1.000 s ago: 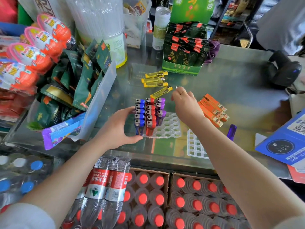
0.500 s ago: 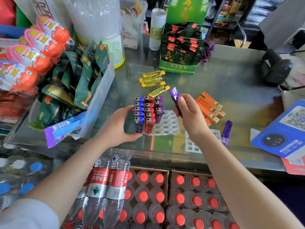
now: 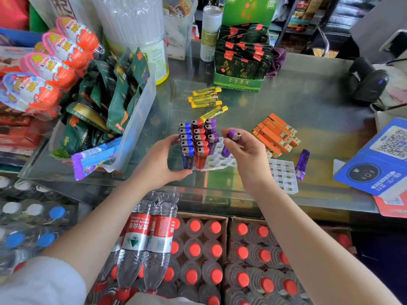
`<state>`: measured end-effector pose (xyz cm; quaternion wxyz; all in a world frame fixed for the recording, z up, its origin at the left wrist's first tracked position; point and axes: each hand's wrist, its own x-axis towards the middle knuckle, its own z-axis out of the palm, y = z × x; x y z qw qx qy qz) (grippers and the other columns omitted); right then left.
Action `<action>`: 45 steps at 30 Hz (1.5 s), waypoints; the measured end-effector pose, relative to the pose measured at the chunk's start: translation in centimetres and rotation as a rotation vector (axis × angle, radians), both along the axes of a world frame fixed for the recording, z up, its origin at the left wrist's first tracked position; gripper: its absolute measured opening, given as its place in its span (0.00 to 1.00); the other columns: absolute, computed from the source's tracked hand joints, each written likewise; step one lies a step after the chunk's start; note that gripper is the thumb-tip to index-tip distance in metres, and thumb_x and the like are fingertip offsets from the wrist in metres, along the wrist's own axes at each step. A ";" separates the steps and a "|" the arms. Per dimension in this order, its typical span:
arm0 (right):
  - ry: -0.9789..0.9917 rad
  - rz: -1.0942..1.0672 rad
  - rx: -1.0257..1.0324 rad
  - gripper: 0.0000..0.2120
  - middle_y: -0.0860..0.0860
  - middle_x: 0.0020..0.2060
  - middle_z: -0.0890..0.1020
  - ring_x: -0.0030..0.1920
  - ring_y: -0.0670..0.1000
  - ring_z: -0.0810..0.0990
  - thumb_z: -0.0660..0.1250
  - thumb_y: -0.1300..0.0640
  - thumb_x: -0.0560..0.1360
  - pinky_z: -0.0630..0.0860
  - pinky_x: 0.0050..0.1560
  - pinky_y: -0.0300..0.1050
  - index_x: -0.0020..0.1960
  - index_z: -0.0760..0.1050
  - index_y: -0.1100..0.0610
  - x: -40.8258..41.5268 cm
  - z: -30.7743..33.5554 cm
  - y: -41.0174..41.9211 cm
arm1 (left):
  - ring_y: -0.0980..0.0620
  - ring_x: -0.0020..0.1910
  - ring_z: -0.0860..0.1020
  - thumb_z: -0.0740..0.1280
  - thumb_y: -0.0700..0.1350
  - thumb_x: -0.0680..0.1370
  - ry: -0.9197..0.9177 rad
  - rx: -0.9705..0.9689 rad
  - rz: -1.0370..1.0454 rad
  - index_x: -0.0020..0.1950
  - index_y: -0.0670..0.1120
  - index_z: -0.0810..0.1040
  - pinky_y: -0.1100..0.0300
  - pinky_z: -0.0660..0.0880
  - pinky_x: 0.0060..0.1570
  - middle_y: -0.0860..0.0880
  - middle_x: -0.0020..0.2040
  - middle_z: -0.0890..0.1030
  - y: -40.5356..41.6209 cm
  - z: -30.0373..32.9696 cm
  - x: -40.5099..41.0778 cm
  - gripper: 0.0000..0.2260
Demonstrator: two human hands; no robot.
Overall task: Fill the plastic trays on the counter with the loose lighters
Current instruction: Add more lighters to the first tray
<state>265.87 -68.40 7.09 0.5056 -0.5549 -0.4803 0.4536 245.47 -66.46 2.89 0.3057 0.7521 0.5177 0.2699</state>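
Note:
A white plastic tray (image 3: 222,162) with round holes sits on the glass counter; blue, red and purple lighters (image 3: 197,140) stand in its left rows. My left hand (image 3: 161,162) grips the tray's left front corner. My right hand (image 3: 246,154) holds a purple lighter (image 3: 230,142) tilted just above the tray's empty holes, right of the purple row. A second white tray (image 3: 284,176) with square holes lies empty to the right. Loose lighters lie around: yellow ones (image 3: 207,99) behind the tray, orange ones (image 3: 275,134) to the right, one purple lighter (image 3: 302,164) beside the second tray.
A clear bin of green snack packets (image 3: 114,102) crowds the left. A green display box (image 3: 240,62) stands at the back, a barcode scanner (image 3: 370,82) at the far right, a blue QR card (image 3: 378,159) at the right edge. Bottled water cartons (image 3: 198,249) sit below the counter.
My right hand picked up a purple lighter from the counter, then brought it left and down over the tray. My left hand stayed on the tray.

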 end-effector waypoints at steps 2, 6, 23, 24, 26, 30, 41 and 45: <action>-0.062 -0.066 -0.003 0.08 0.51 0.37 0.78 0.37 0.44 0.74 0.66 0.63 0.73 0.72 0.41 0.34 0.45 0.78 0.51 -0.2 -0.3 0.0 | 0.57 0.58 0.74 0.76 0.53 0.63 0.003 -0.005 0.003 0.62 0.51 0.71 0.56 0.71 0.58 0.56 0.59 0.77 0.0 -0.1 -0.1 0.29; -0.242 -0.139 -0.027 0.04 0.46 0.34 0.77 0.33 0.44 0.73 0.68 0.61 0.72 0.71 0.37 0.40 0.45 0.75 0.53 -0.2 -0.8 0.1 | 0.56 0.59 0.73 0.76 0.55 0.62 0.015 -0.024 0.017 0.63 0.52 0.70 0.52 0.71 0.58 0.56 0.59 0.77 0.2 -0.4 -0.3 0.31; -0.686 0.035 -0.015 0.15 0.57 0.46 0.83 0.44 0.54 0.82 0.68 0.61 0.72 0.75 0.45 0.42 0.58 0.74 0.61 -0.5 1.5 0.4 | 0.55 0.60 0.72 0.76 0.53 0.64 0.009 -0.016 0.002 0.62 0.52 0.71 0.56 0.69 0.57 0.56 0.60 0.76 -0.1 0.0 -0.2 0.28; -0.726 0.042 -0.009 0.15 0.58 0.47 0.83 0.46 0.55 0.81 0.67 0.61 0.73 0.75 0.46 0.43 0.59 0.73 0.61 -0.5 1.6 0.5 | 0.55 0.60 0.72 0.76 0.52 0.64 0.009 -0.017 0.005 0.62 0.52 0.71 0.57 0.68 0.57 0.55 0.60 0.76 -0.2 0.0 -0.1 0.28; -0.826 0.065 0.002 0.16 0.60 0.49 0.82 0.49 0.58 0.80 0.66 0.61 0.74 0.74 0.47 0.45 0.61 0.72 0.63 -0.5 1.7 0.7 | 0.55 0.60 0.71 0.76 0.52 0.64 0.010 -0.020 0.010 0.62 0.52 0.71 0.58 0.67 0.56 0.55 0.60 0.76 -0.2 0.1 -0.1 0.29; -1.005 0.123 0.067 0.11 0.61 0.49 0.79 0.48 0.60 0.78 0.64 0.62 0.75 0.72 0.43 0.47 0.56 0.71 0.64 -1.6 1.4 0.9 | 0.57 0.60 0.71 0.76 0.53 0.64 0.016 -0.026 0.007 0.62 0.53 0.70 0.58 0.67 0.56 0.56 0.60 0.76 -0.3 0.3 0.0 0.29; -0.701 0.075 0.111 0.20 0.57 0.45 0.82 0.45 0.56 0.79 0.70 0.63 0.70 0.77 0.50 0.54 0.61 0.71 0.61 -2.0 -0.2 0.4 | 0.57 0.56 0.75 0.75 0.52 0.64 0.038 -0.023 -0.015 0.59 0.53 0.72 0.55 0.73 0.53 0.58 0.56 0.78 -0.2 1.0 0.2 0.26; -0.814 0.264 0.007 0.24 0.54 0.53 0.78 0.52 0.53 0.75 0.72 0.51 0.69 0.72 0.56 0.48 0.61 0.72 0.59 0.4 0.0 0.4 | 0.59 0.54 0.73 0.76 0.50 0.64 0.061 -0.022 0.014 0.62 0.52 0.71 0.60 0.68 0.51 0.58 0.56 0.76 -0.4 1.3 0.4 0.28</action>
